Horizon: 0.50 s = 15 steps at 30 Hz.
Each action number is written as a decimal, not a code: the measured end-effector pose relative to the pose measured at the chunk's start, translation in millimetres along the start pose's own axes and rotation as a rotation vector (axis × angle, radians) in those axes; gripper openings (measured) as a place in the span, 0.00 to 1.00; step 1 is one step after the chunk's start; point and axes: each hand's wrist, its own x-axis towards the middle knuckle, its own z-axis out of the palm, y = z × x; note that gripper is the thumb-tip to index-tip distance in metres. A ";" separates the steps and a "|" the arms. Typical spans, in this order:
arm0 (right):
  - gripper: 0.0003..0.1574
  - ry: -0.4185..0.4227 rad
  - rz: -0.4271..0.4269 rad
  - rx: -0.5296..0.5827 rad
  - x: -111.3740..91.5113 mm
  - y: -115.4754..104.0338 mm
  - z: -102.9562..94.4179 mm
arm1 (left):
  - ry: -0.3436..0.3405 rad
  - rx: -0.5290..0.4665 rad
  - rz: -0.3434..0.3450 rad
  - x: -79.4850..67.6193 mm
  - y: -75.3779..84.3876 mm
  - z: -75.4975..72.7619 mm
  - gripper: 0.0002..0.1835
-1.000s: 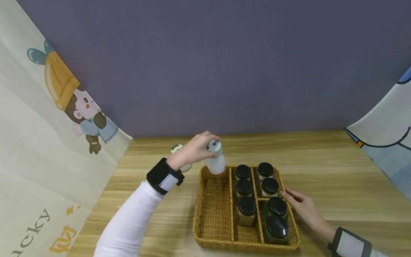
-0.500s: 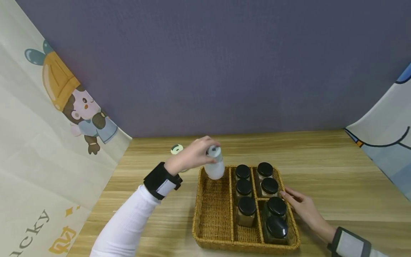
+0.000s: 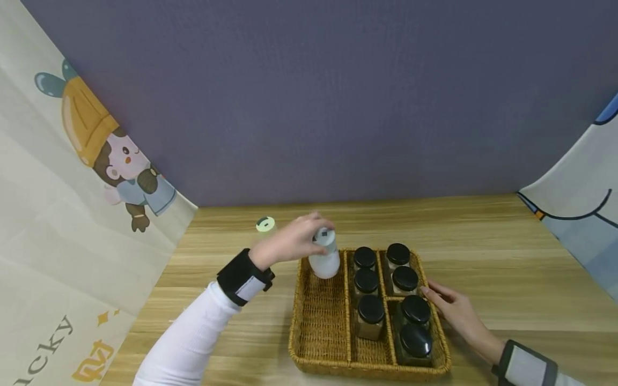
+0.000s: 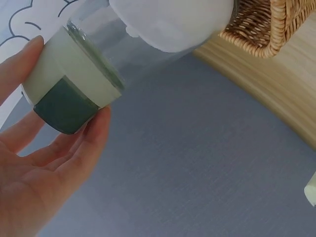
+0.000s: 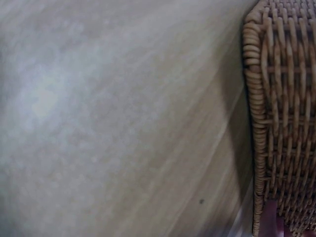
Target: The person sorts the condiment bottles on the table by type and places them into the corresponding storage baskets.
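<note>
My left hand (image 3: 294, 241) grips a clear seasoning bottle by its pale lid, fingers and thumb around it. White powder (image 4: 173, 19) fills part of the bottle (image 3: 324, 264). In the left wrist view the lid (image 4: 54, 69) shows a dark green patch between thumb and fingers. The bottle is upright at the far end of the left compartment of a wicker basket (image 3: 295, 316), its base below the rim line in the head view. My right hand (image 3: 456, 310) rests its extended fingers against the basket's right side, mostly outside the right wrist view.
Several black-lidded jars (image 3: 370, 311) stand in the basket's middle and right compartments. Another pale green-lidded bottle (image 3: 265, 225) stands on the wooden table (image 3: 232, 332), behind the left forearm. A dark blue-grey panel (image 3: 338, 107) rises along the table's far edge.
My left hand has brought the bottle down and slightly nearer, from the basket's far rim into the left compartment. My right hand keeps its place at the basket's side.
</note>
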 end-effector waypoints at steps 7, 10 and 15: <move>0.38 0.008 -0.003 0.003 -0.1 -0.6 -0.1 | -0.024 -0.008 -0.016 0.0 -0.5 8.9 0.26; 0.37 0.013 -0.008 0.002 0.1 -0.8 -0.1 | -0.032 -0.005 -0.029 -0.9 -1.6 13.3 0.26; 0.37 0.021 -0.015 0.007 0.3 -0.3 0.2 | -0.040 -0.005 -0.024 -2.0 -5.2 20.6 0.26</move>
